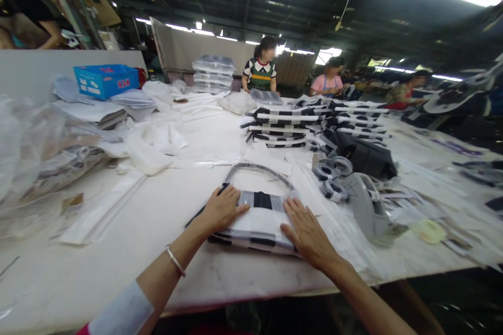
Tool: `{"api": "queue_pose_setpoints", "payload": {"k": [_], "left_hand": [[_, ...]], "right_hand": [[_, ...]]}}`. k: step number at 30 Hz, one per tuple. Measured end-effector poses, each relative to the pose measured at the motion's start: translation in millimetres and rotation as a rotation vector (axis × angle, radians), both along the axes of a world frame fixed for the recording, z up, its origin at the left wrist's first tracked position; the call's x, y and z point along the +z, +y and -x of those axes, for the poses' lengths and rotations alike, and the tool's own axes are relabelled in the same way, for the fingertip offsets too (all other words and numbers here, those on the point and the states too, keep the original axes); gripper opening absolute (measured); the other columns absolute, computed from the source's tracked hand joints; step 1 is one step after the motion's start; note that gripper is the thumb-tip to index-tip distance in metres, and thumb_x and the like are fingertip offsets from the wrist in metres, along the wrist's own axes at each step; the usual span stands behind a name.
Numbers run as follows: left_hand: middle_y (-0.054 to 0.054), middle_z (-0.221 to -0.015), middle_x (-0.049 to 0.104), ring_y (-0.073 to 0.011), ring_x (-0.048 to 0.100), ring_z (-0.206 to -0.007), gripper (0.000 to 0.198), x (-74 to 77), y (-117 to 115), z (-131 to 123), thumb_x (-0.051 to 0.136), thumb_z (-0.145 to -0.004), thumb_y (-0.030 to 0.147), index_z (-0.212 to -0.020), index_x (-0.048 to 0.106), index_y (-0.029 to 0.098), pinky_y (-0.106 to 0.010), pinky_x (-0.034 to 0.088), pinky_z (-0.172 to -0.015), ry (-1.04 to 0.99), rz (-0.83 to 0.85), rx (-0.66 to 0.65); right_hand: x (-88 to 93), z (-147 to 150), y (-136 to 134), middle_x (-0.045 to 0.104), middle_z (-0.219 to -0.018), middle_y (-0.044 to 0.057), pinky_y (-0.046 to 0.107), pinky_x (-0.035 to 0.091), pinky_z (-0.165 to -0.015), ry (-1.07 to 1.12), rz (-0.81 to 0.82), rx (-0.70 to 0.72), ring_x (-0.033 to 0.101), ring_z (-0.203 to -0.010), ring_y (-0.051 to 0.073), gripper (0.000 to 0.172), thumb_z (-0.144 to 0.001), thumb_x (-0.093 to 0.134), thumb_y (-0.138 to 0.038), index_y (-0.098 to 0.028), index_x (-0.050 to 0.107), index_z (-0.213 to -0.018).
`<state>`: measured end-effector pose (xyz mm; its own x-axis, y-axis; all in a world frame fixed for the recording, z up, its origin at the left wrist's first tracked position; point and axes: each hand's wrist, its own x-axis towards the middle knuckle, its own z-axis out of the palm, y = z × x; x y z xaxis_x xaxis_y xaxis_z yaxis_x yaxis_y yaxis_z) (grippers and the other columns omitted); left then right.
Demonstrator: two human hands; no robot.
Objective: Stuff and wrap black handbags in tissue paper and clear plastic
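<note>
We are laying our left hand (223,209) and right hand (306,233) flat, fingers spread and palms down, on a folded black-and-white striped piece (261,220). Neither hand is gripping anything. The piece is lying near the front edge of the white table (129,251), with a grey loop (257,168) arching at its far side. Farther away, more striped pieces (283,125) are sitting in a stack. Far left, a blue box (106,81) is standing closed, so we cannot tell its contents. Clear bags (39,152) at the left are holding goods too blurred to name. Tape rolls (334,172) are lying to the right.
</note>
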<state>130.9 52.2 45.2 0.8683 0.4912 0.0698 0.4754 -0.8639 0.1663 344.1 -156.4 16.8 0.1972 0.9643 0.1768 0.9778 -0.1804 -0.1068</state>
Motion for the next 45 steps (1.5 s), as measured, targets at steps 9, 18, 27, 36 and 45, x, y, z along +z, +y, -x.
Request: {"api": "queue_pose_setpoints", "payload": {"k": [9, 18, 27, 36, 45], "left_hand": [[-0.013, -0.15, 0.044, -0.0276, 0.031, -0.144, 0.048, -4.0, 0.2, 0.7, 0.032, -0.101, 0.051, -0.137, 0.046, 0.023, -0.058, 0.027, -0.114, 0.055, 0.04, 0.022], [-0.013, -0.128, 0.062, -0.0286, 0.049, -0.131, 0.044, 12.1, -8.9, 3.2, 0.031, -0.1, 0.051, -0.121, 0.059, 0.025, -0.063, 0.028, -0.11, 0.137, 0.014, -0.021], [-0.011, -0.123, 0.065, -0.0273, 0.056, -0.12, 0.038, 12.9, -39.0, 34.7, 0.035, -0.1, 0.047, -0.122, 0.06, 0.027, -0.061, 0.032, -0.108, 0.083, -0.06, -0.044], [-0.014, -0.133, 0.062, -0.0289, 0.046, -0.136, 0.038, 4.3, -31.1, 41.9, 0.037, -0.1, 0.044, -0.119, 0.06, 0.019, -0.059, 0.028, -0.113, 0.001, -0.088, -0.013], [-0.01, -0.137, 0.059, -0.0258, 0.053, -0.13, 0.048, -0.5, -15.0, 43.2, 0.037, -0.094, 0.048, -0.128, 0.057, 0.02, -0.045, 0.038, -0.113, -0.282, 0.203, 0.108]], "right_hand": [[-12.0, -3.3, 5.7, 0.039, -0.153, 0.015, 0.055, 0.031, -0.115, 0.054, -0.125, -0.004, 0.032, -0.144, 0.032, 0.065, -0.101, 0.03, -0.055, -0.011, 0.045, -0.146], [1.7, -0.3, 7.0, 0.042, -0.151, 0.018, 0.057, 0.031, -0.114, 0.154, -0.049, 0.008, 0.033, -0.143, 0.034, 0.061, -0.1, 0.035, -0.053, -0.011, 0.052, -0.14], [2.7, 11.1, -24.3, 0.052, -0.142, 0.018, 0.053, 0.035, -0.114, 0.097, -0.156, 0.115, 0.043, -0.138, 0.033, 0.055, -0.1, 0.039, -0.05, -0.01, 0.06, -0.133], [2.3, 10.4, -27.3, 0.06, -0.135, 0.015, 0.053, 0.046, -0.107, 0.051, -0.293, 0.121, 0.053, -0.129, 0.03, 0.044, -0.1, 0.045, -0.044, -0.016, 0.064, -0.128], [11.0, 7.8, -29.5, 0.06, -0.136, 0.013, 0.049, 0.043, -0.11, 0.197, -0.27, 0.111, 0.051, -0.132, 0.029, 0.048, -0.098, 0.048, -0.047, -0.016, 0.062, -0.132]]}}
